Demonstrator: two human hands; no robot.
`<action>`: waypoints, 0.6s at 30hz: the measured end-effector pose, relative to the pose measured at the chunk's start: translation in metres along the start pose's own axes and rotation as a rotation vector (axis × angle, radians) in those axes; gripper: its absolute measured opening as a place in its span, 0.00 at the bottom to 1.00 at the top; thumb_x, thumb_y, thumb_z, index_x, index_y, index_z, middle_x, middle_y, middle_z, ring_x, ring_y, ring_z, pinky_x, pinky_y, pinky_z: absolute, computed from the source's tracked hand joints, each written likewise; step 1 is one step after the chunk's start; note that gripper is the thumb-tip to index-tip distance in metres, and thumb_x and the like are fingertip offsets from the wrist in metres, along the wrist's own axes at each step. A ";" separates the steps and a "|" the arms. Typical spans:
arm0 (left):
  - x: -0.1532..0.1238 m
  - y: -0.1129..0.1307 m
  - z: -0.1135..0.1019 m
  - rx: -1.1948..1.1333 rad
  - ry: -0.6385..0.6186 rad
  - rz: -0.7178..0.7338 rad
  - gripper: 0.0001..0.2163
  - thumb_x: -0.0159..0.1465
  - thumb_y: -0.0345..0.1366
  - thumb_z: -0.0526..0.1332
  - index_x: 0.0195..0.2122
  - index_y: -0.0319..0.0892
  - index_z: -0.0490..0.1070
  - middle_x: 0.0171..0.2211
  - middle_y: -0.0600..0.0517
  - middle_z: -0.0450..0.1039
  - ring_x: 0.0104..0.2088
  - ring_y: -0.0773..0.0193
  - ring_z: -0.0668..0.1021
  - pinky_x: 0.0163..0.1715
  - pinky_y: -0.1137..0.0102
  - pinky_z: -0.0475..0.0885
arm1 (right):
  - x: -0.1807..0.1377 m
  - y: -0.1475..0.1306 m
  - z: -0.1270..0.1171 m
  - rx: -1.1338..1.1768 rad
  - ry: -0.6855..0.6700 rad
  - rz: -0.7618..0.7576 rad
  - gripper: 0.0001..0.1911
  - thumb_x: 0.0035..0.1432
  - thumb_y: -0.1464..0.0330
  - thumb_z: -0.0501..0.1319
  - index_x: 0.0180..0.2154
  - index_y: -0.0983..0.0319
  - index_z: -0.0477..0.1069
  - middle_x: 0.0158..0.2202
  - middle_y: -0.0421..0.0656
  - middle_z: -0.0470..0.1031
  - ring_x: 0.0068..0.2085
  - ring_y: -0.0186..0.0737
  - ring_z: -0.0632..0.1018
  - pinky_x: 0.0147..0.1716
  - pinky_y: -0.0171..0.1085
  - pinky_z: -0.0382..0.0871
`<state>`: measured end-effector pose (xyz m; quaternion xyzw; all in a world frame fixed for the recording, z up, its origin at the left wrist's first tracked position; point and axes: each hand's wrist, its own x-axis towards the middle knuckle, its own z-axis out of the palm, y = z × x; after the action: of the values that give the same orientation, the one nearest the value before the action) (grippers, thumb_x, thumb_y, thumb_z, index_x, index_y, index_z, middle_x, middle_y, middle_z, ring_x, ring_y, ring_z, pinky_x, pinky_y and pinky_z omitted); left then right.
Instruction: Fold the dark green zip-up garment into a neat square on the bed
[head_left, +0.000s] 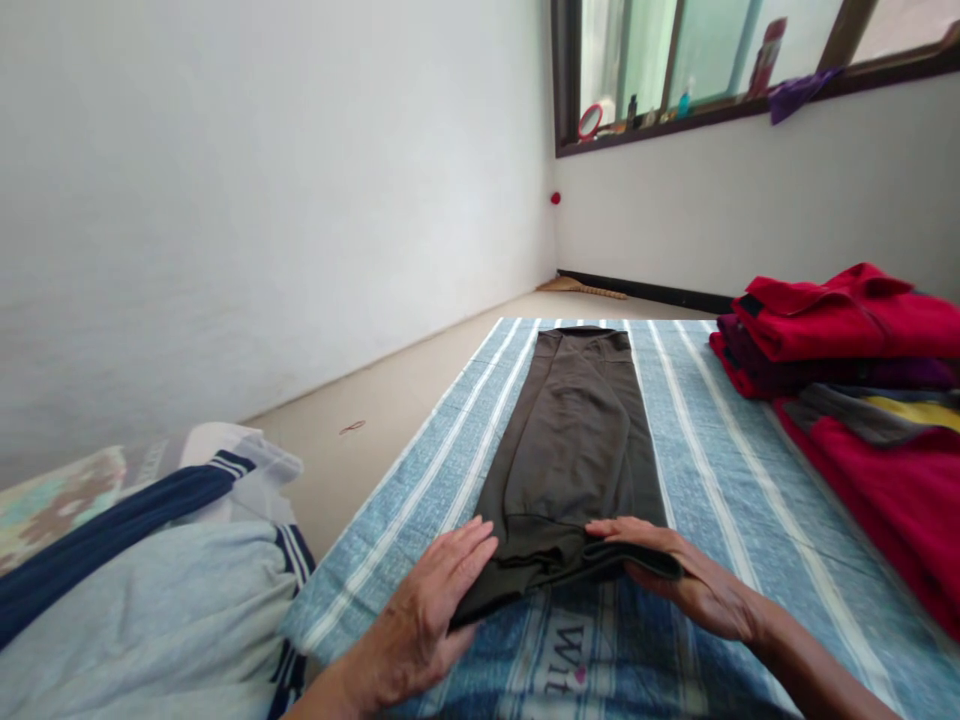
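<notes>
Dark garment [566,440] is lying lengthwise on a blue striped cloth [409,530] — my left hand [435,592] is holding its near left corner, my right hand [701,587] is gripping its near right.

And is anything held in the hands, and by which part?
The dark folded garment, by its near edge: left hand at one corner, right hand at the other.

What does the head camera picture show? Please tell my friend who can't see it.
A person's left hand and right hand hold the near end of a dark garment laid lengthwise on a blue striped cloth. Folded clothes, mostly red, are piled at the right.
</notes>
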<state>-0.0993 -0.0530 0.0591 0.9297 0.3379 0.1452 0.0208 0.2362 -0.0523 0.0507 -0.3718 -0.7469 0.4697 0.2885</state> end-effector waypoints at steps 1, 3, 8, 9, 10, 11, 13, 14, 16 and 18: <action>-0.004 -0.006 0.000 0.004 0.028 0.009 0.35 0.58 0.26 0.56 0.66 0.44 0.46 0.62 0.42 0.59 0.62 0.52 0.63 0.58 0.54 0.64 | 0.000 -0.002 0.000 0.006 0.003 0.009 0.22 0.63 0.55 0.52 0.54 0.57 0.69 0.58 0.49 0.67 0.59 0.52 0.66 0.59 0.54 0.55; -0.012 -0.020 0.002 0.014 0.070 0.011 0.34 0.60 0.27 0.56 0.66 0.45 0.45 0.61 0.43 0.60 0.60 0.53 0.65 0.58 0.57 0.65 | 0.001 -0.004 -0.001 0.018 0.015 0.028 0.23 0.64 0.55 0.51 0.54 0.57 0.70 0.57 0.49 0.68 0.59 0.52 0.67 0.59 0.54 0.55; -0.010 -0.043 0.007 -0.002 0.064 -0.069 0.32 0.63 0.29 0.54 0.66 0.49 0.44 0.63 0.46 0.57 0.60 0.51 0.64 0.59 0.58 0.62 | 0.000 -0.004 -0.001 0.065 0.024 0.066 0.23 0.63 0.55 0.52 0.55 0.56 0.68 0.57 0.48 0.68 0.58 0.52 0.67 0.58 0.54 0.55; -0.006 -0.045 0.009 -0.027 0.048 -0.087 0.32 0.63 0.31 0.55 0.66 0.48 0.44 0.64 0.47 0.56 0.61 0.50 0.63 0.60 0.58 0.60 | 0.000 -0.004 -0.001 0.080 0.026 0.073 0.23 0.63 0.55 0.52 0.55 0.56 0.68 0.57 0.48 0.68 0.58 0.52 0.68 0.58 0.54 0.55; 0.000 -0.046 0.011 -0.055 0.038 -0.094 0.31 0.63 0.33 0.56 0.66 0.47 0.45 0.64 0.47 0.55 0.61 0.49 0.62 0.61 0.58 0.59 | 0.001 -0.005 -0.001 0.099 0.028 0.082 0.23 0.63 0.55 0.52 0.55 0.56 0.68 0.56 0.48 0.69 0.57 0.53 0.68 0.58 0.54 0.56; 0.006 -0.047 0.013 -0.085 0.031 -0.085 0.31 0.63 0.34 0.56 0.66 0.46 0.47 0.64 0.46 0.54 0.62 0.49 0.61 0.61 0.58 0.58 | 0.002 -0.006 -0.002 0.121 0.028 0.088 0.23 0.63 0.55 0.52 0.55 0.57 0.68 0.55 0.49 0.69 0.57 0.53 0.69 0.58 0.54 0.56; 0.019 -0.048 0.017 -0.135 0.017 -0.037 0.29 0.63 0.35 0.56 0.65 0.43 0.50 0.64 0.44 0.55 0.62 0.51 0.60 0.61 0.57 0.58 | 0.004 -0.010 -0.004 0.166 0.025 0.089 0.23 0.63 0.55 0.53 0.55 0.57 0.69 0.53 0.49 0.71 0.55 0.53 0.69 0.57 0.54 0.57; 0.025 -0.049 0.019 -0.151 0.012 -0.005 0.28 0.63 0.36 0.56 0.64 0.43 0.52 0.64 0.42 0.56 0.62 0.52 0.60 0.60 0.57 0.59 | 0.005 -0.012 -0.005 0.184 0.022 0.086 0.23 0.62 0.55 0.53 0.54 0.58 0.69 0.52 0.49 0.72 0.55 0.52 0.70 0.57 0.53 0.57; 0.035 -0.052 0.022 -0.177 -0.017 0.050 0.25 0.64 0.37 0.55 0.63 0.43 0.55 0.62 0.42 0.58 0.63 0.54 0.60 0.60 0.56 0.59 | 0.008 -0.015 -0.007 0.209 0.016 0.085 0.23 0.62 0.55 0.53 0.54 0.59 0.70 0.50 0.48 0.73 0.53 0.52 0.71 0.57 0.52 0.58; 0.042 -0.055 0.020 -0.201 -0.057 0.091 0.23 0.65 0.38 0.55 0.61 0.44 0.58 0.62 0.43 0.60 0.63 0.54 0.59 0.61 0.54 0.57 | 0.009 -0.016 -0.010 0.229 0.019 0.106 0.24 0.62 0.54 0.54 0.52 0.60 0.72 0.47 0.47 0.75 0.50 0.51 0.73 0.54 0.50 0.62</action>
<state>-0.0969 0.0173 0.0428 0.9410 0.2783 0.1526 0.1170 0.2345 -0.0442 0.0699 -0.3796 -0.6651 0.5629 0.3109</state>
